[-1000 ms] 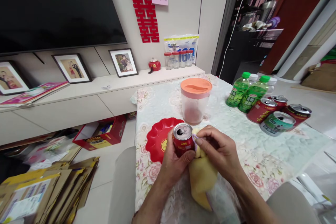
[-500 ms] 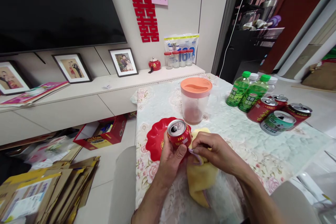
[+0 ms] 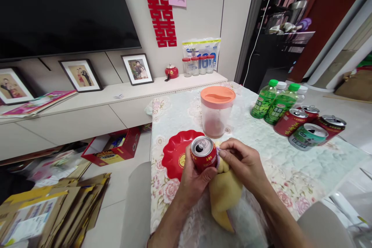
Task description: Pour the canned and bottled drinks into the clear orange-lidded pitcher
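My left hand (image 3: pixel 194 180) is wrapped round an opened red drink can (image 3: pixel 204 154), held upright above the table's near edge. My right hand (image 3: pixel 242 164) pinches a yellow cloth (image 3: pixel 225 193) and presses it against the can's right side. The cloth hangs down from my fingers onto the table. Just behind the can lies a red scalloped plate (image 3: pixel 174 153).
A clear jug with an orange lid (image 3: pixel 217 110) stands behind the plate on the floral tablecloth (image 3: pixel 270 151). At the right are two green bottles (image 3: pixel 271 104) and several opened cans (image 3: pixel 308 133). Flattened cardboard (image 3: pixel 49 211) is piled on the floor at the left.
The can dipped left and tilted, then came back upright. My right hand slid the cloth down the can's side and back up against it.
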`<move>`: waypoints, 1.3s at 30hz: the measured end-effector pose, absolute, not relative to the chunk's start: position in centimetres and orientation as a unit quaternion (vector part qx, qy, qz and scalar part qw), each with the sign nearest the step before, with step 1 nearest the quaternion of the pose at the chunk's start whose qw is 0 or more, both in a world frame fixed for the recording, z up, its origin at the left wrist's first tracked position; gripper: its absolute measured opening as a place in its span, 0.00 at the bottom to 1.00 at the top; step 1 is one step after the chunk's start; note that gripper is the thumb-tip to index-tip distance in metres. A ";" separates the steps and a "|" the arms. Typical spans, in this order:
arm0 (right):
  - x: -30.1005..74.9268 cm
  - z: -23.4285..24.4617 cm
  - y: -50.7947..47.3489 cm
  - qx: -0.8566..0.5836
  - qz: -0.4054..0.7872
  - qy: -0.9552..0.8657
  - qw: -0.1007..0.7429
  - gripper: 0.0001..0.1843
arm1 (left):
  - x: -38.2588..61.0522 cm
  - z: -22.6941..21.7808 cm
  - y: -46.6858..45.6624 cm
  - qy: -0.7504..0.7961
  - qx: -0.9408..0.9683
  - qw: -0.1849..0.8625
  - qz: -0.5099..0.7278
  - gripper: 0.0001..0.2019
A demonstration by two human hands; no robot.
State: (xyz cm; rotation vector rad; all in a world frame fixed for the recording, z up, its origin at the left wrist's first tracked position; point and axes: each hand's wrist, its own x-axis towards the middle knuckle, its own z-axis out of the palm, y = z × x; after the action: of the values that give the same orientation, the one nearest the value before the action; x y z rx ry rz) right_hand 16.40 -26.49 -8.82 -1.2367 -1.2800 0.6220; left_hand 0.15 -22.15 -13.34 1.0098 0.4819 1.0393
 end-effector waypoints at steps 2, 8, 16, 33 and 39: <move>16.1 -8.4 -26.8 -0.516 0.214 -0.571 0.602 0.04 | 0.2 -13.7 -22.0 0.219 0.461 0.726 0.460 0.37; 16.1 -7.2 -27.1 -0.445 0.144 -0.670 0.576 0.07 | 0.4 -14.1 -21.9 0.210 0.455 0.740 0.449 0.41; 17.4 -7.5 -26.8 -0.436 0.188 -0.737 0.482 0.06 | -0.1 -12.4 -22.7 0.248 0.448 0.728 0.456 0.35; 17.5 -9.3 -26.0 -0.562 0.317 -0.629 0.434 0.08 | -0.1 -12.8 -22.0 0.267 0.440 0.690 0.509 0.36; 16.4 -8.7 -26.6 -0.536 0.360 -0.525 0.554 0.10 | 0.1 -13.0 -22.1 0.251 0.468 0.699 0.480 0.36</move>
State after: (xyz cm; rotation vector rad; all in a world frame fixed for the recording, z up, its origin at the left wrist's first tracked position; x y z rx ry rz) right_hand 16.42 -26.60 -8.66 -1.2670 -1.2397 0.8509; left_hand 0.14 -22.07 -13.04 1.0426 0.5585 1.0691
